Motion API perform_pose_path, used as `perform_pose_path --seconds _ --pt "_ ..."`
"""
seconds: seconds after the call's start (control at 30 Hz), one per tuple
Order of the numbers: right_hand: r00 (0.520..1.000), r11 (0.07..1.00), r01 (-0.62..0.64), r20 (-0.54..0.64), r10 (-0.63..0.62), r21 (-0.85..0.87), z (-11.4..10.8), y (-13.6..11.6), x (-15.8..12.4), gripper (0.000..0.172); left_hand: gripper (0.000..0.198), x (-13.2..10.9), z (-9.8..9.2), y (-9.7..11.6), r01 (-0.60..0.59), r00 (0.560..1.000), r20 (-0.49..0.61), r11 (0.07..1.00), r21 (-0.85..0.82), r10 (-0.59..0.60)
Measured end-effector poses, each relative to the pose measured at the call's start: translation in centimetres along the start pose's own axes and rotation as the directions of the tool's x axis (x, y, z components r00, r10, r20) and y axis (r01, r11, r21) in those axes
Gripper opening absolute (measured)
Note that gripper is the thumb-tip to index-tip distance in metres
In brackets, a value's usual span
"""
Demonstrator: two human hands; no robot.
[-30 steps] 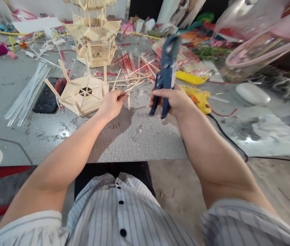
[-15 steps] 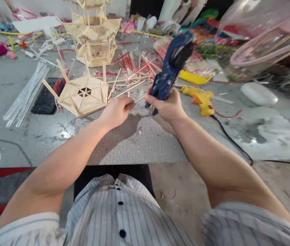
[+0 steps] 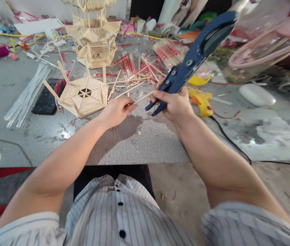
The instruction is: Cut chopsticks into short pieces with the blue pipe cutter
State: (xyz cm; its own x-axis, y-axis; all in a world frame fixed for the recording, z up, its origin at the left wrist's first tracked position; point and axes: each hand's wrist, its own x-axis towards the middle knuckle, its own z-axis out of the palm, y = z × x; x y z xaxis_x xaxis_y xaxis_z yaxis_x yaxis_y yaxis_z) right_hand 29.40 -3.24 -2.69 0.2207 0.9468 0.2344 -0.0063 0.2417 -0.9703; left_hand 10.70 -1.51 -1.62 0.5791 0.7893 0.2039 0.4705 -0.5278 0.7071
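Observation:
My left hand (image 3: pixel 119 110) pinches one end of a thin wooden stick (image 3: pixel 144 97). The stick's other end reaches the fingertips of my right hand (image 3: pixel 174 102). That hand is closed around a blue cutter (image 3: pixel 178 75), whose curved handle points up and to the right and whose jaws point down toward the table. Left of my left hand sits a hexagonal wooden stick base (image 3: pixel 83 102) with upright posts and a spoked hole in its middle. Behind it stands a tiered stick pagoda (image 3: pixel 93 34).
A yellow glue gun (image 3: pixel 203 102) lies right of my right hand, its black cord trailing off the table edge. Clear glue sticks (image 3: pixel 27 95) and a black phone (image 3: pixel 44 102) lie at left. Chopstick wrappers (image 3: pixel 132 66) and loose sticks litter the middle; a white oval object (image 3: pixel 257 95) lies right.
My right hand has shifted a little to the right, tilting the cutter further right. More of the stick shows between my hands. My left hand has barely moved.

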Motion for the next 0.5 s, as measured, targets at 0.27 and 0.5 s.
perform_pose_path --seconds 0.27,0.5 --pt "0.999 0.991 0.017 -0.048 -0.011 0.132 -0.69 0.37 0.67 0.025 0.019 0.12 -0.36 -0.44 -0.043 0.998 -0.034 0.999 0.023 0.044" --pt "0.998 0.996 0.061 -0.035 -0.059 0.069 -1.0 0.66 0.88 0.021 0.026 0.04 -0.71 -0.29 -0.096 0.96 -0.267 0.994 -0.048 0.08"
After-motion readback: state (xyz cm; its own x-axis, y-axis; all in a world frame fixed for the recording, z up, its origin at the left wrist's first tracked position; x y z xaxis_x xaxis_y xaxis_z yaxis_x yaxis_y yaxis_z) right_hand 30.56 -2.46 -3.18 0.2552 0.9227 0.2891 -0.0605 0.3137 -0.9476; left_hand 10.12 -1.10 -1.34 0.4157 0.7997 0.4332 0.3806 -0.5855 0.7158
